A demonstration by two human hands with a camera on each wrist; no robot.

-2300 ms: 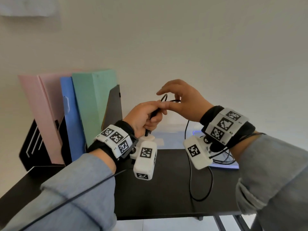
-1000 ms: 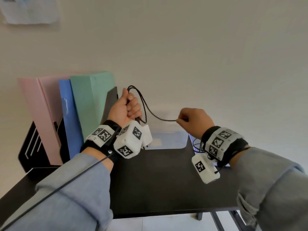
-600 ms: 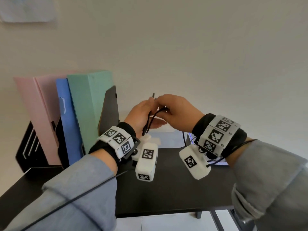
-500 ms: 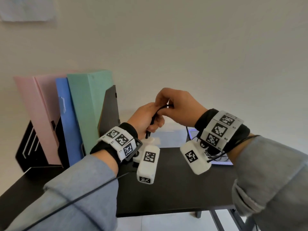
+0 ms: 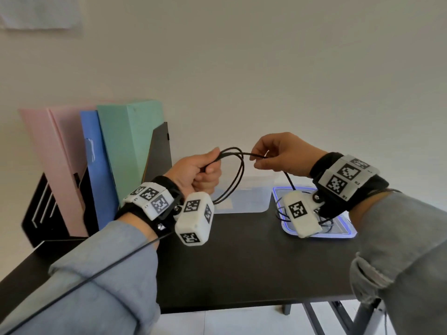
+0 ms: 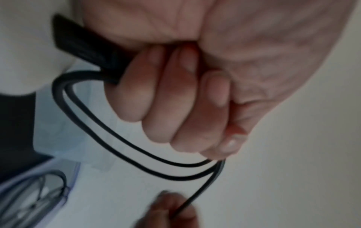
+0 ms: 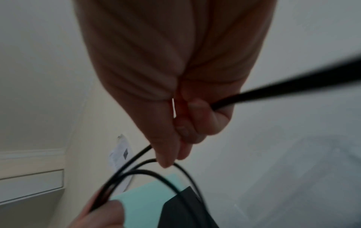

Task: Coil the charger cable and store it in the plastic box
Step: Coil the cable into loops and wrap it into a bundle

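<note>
Your left hand (image 5: 197, 174) clenched two loops of the charger cable (image 5: 238, 174) above the counter (image 5: 242, 262), in front of the plastic box (image 5: 244, 197). Your right hand (image 5: 281, 157), to the right of the box, pinched the running strand. The slack trailed down onto the blue-rimmed lid (image 5: 348, 234); a hard pull might have dragged that lid or sprung the loops loose.

You seem to be in an office: pastel folders (image 5: 72, 165) stand in a black file holder (image 5: 43, 213) on the dark surface (image 5: 242, 262), against a plain white wall (image 5: 266, 68).
</note>
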